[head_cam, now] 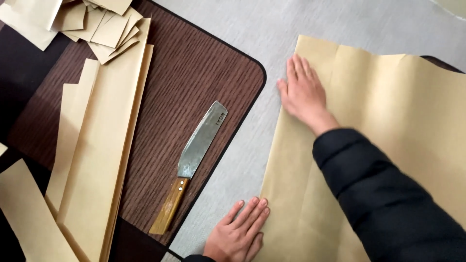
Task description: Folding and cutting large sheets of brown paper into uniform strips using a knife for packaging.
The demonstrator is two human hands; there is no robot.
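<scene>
Here both hands lie flat and open, holding nothing, on the large tan paper sheet (388, 131), the right hand (303, 94) pressing its far left edge and the left hand (238, 233) the near one, a wooden-handled flat-bladed knife (194, 160) just leftward

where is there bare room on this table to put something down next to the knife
Bare wood grain lies between the knife and the long paper strips, and above the blade toward the board's rounded corner. The grey surface above the big paper sheet is open too. The top left is crowded with cut paper squares.
</scene>
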